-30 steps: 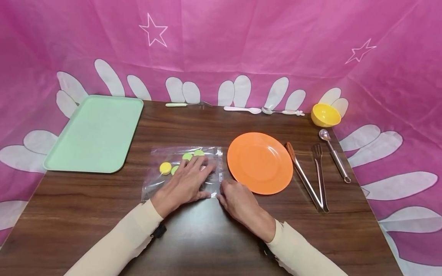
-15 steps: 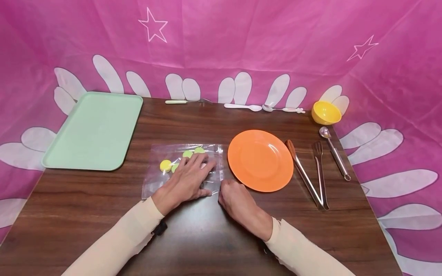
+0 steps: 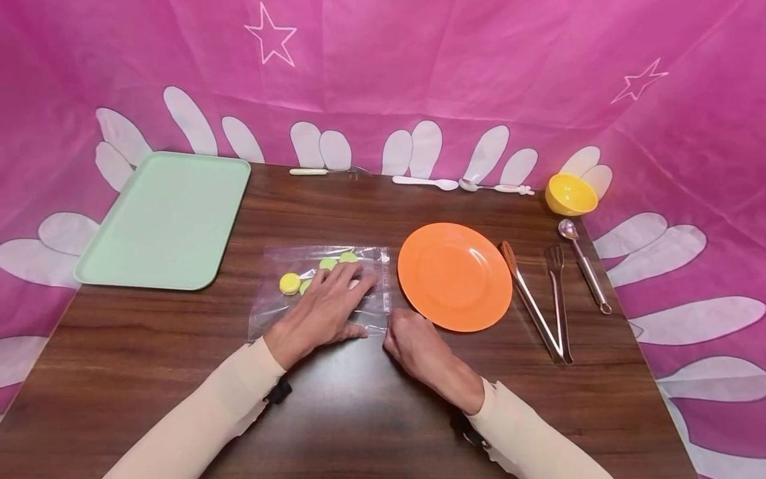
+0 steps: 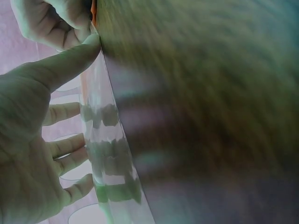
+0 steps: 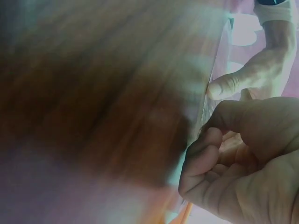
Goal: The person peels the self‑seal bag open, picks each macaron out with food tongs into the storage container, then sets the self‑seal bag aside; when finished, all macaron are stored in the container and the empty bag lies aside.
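A clear plastic zip bag lies flat on the table with a yellow macaron and several light green macaron-like rounds inside. My left hand rests palm down over it, fingers spread on the film and covering part of the contents. At the bag's near right corner, by the zip strip, my right hand pinches the edge between thumb and curled fingers. In the right wrist view the left thumb sits close beside that pinch.
An orange plate sits just right of the bag. Further right lie metal tongs, a long-handled scoop and a yellow bowl. A green tray stands at left. A fork and spoons line the back edge.
The whole head view shifts slightly. Both hands keep nearly the same places on the bag, with the right thumb now tucked further under its fingers.
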`<state>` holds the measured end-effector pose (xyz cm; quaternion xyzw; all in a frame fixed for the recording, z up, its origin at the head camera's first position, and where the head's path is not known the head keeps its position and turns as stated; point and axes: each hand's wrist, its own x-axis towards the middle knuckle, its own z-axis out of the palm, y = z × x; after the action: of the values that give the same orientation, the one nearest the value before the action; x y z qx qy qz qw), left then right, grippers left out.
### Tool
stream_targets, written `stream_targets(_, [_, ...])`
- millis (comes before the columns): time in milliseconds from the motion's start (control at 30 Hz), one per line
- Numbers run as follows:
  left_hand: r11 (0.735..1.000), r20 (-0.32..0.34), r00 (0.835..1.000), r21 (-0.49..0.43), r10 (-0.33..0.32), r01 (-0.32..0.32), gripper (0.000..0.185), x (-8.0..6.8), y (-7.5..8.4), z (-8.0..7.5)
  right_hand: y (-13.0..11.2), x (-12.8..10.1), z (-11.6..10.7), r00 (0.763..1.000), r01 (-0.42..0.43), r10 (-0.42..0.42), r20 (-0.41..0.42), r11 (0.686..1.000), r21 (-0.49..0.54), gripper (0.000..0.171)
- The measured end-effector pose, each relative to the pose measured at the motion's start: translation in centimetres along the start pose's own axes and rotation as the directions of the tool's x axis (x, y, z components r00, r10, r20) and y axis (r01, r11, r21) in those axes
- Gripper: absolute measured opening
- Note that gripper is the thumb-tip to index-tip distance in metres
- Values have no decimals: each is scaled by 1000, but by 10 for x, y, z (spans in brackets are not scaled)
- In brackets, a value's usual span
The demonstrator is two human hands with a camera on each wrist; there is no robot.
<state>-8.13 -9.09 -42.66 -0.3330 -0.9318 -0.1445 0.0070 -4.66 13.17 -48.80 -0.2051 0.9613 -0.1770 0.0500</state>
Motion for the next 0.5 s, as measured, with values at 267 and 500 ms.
stream_targets(267, [1000, 11, 1000, -14, 0, 0, 90, 0, 0, 1, 5, 0, 2, 997, -62, 63, 47, 998, -4, 12])
stream_targets(500, [999, 16, 1000, -36, -18, 19, 93, 1, -2, -1, 12, -2, 5, 999, -18, 17, -36, 999, -31, 15])
